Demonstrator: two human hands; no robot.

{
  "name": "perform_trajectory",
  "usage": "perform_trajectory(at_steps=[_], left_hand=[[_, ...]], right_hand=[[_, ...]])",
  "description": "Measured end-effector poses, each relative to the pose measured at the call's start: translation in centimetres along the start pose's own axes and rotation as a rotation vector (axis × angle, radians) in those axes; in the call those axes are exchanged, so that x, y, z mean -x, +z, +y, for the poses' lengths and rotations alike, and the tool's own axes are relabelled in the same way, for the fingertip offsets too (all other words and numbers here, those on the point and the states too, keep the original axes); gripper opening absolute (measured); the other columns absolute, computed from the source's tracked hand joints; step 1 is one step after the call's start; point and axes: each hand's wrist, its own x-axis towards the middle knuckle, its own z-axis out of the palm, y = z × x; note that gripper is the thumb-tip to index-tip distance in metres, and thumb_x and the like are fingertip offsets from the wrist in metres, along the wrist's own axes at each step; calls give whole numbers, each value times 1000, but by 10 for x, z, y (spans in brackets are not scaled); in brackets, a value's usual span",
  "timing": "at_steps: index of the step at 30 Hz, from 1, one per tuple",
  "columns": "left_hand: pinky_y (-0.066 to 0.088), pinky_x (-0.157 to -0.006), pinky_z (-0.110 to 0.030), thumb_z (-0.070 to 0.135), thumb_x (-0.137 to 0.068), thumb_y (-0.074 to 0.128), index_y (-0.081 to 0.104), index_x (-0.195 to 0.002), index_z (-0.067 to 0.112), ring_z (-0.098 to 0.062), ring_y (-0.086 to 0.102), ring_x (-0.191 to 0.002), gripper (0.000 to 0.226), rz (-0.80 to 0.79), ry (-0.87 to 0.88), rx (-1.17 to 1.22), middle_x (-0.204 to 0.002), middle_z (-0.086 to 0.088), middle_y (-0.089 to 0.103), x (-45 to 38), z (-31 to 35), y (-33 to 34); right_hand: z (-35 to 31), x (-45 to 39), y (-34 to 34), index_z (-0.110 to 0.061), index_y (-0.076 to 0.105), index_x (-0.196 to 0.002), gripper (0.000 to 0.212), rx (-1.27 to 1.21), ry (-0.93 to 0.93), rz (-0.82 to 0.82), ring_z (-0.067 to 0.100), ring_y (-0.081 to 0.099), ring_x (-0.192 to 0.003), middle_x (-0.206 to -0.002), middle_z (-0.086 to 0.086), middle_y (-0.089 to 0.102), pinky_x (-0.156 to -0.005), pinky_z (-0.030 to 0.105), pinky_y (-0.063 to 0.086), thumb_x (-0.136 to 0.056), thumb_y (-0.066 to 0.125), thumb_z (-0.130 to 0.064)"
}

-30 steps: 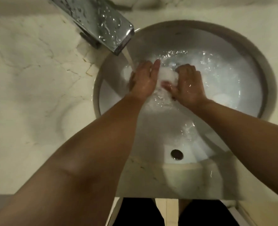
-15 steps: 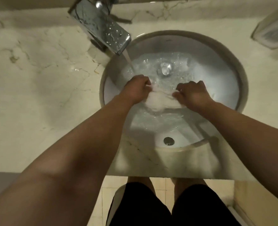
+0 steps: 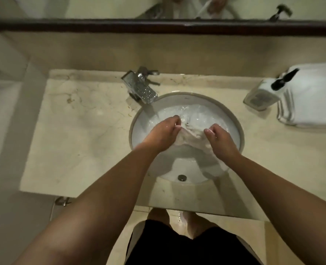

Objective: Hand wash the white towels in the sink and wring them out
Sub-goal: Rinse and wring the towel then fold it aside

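Faucet overhangs sink; soap bottle beside folded towel.

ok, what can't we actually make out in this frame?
- Towel: its lower part sits behind both hands in the head view; whether there is one piece or more is unclear.
- Left hand and right hand: fingertips buried in cloth.
- Drain: hidden under water and cloth in the sink.
- Bottle label: too blurred to read.
- Folded towel: cut off by the right edge.
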Motion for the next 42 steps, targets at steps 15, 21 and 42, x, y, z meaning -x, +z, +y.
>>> perform_trajectory(at_steps=[15, 21, 42], left_hand=[[43, -73, -36, 20, -101, 53, 59, -101, 12, -22, 55, -86, 10, 150, 221, -89, -93, 0, 60, 57, 121, -79], [48, -80, -37, 20, -101, 54, 60, -104, 13, -19, 58, -91, 9, 155, 267, -139, -97, 2, 62, 75, 135, -99], [41, -65, -40, 30, -108, 40, 51, -118, 12, -40, 61, -81, 24, 222, 93, -356, -94, -22, 66, 94, 33, -140]], right_hand=[[-84, 59, -60, -33, 42, -139, 50, -294, -176, -173, 9, 50, -123, -139, -15, 48, -102, 27, 40, -96, 62, -17], [-110, 68, -82, -27, 60, -86, 20, -85, -327, -209, 17, 59, -91, -93, -4, 65, -85, 46, 49, -76, 52, -43], [-113, 83, -66, -14, 63, -92, 25, 206, 44, 151, 27, 57, -80, -83, 3, 62, -60, 33, 37, -99, 57, -37]])
